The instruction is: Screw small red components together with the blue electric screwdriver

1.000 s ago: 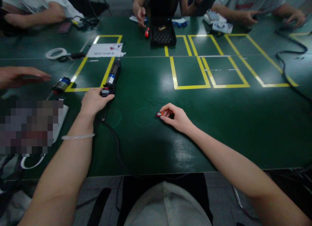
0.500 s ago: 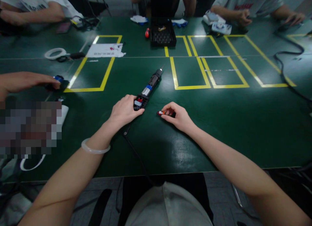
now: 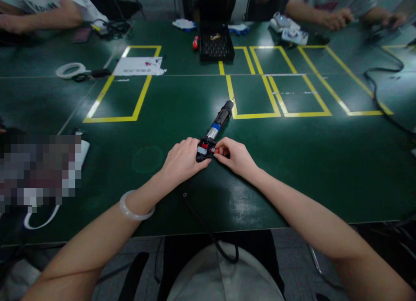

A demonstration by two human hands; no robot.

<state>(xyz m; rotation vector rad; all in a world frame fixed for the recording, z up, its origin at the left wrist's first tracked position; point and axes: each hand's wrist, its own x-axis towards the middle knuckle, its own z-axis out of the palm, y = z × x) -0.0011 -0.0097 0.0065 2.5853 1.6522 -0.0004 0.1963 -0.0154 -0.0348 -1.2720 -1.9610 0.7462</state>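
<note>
Noted: left arm [image 3: 97, 244] bare, extended from the lower left across the near edge of the table [image 3: 292, 171], angled inward, wrist straight. The left hand [image 3: 183, 160] lies palm down, fingers curled closed in a grip, thumb on the inner side. The right arm [image 3: 308, 218] is bare and extended from the lower right across the same edge, also angled inward. The right hand [image 3: 237, 156] is knuckles up, thumb and forefinger pinched together, other fingers tucked. The fingertips of both hands nearly meet, between the near edge and the table's middle.
</note>
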